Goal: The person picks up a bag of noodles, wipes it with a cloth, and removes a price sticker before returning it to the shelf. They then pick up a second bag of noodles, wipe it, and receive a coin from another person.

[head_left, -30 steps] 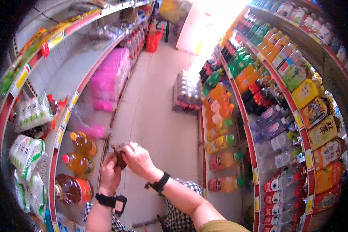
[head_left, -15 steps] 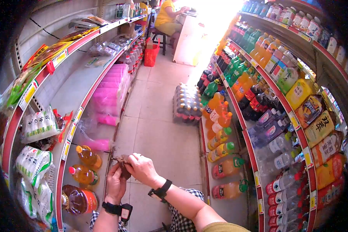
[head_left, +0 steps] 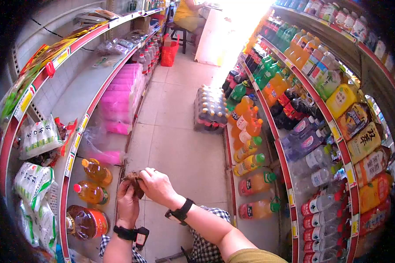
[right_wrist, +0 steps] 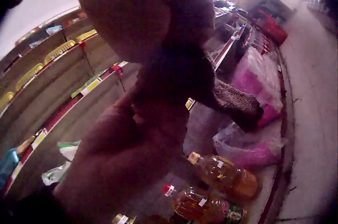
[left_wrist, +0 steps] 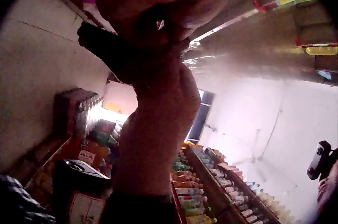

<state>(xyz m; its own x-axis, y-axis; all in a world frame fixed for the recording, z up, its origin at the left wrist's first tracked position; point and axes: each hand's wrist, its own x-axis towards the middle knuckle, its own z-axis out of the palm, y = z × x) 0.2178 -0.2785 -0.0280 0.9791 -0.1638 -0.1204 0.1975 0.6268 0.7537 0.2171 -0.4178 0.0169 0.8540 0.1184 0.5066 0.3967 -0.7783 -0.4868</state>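
Note:
A small brown cloth [head_left: 138,190] is bunched between both hands above the floor of the aisle. My left hand [head_left: 127,205] pinches it from below, fingers pointing up. From the right, my right hand [head_left: 159,187] grips its upper part with bent fingers. In the right wrist view, a loose end of the cloth [right_wrist: 237,102] with a coarse weave sticks out past the fingers. The left wrist view shows the cloth [left_wrist: 103,47] as a dark shape between the two hands. Bottles of oil [head_left: 90,193] lie on the low shelf beside my left hand.
Shelves with drink bottles [head_left: 256,208] line the right side. On the left are pink packs [head_left: 120,103] and white bags [head_left: 35,184]. A shrink-wrapped bottle pack [head_left: 210,107] stands on the floor ahead. Farther back are a red basket [head_left: 170,52] and a seated person [head_left: 188,15].
The head view has tilted and shifted, sharpening from blur and showing the seated person at the back. Both hands keep hold of the cloth, moving only slightly.

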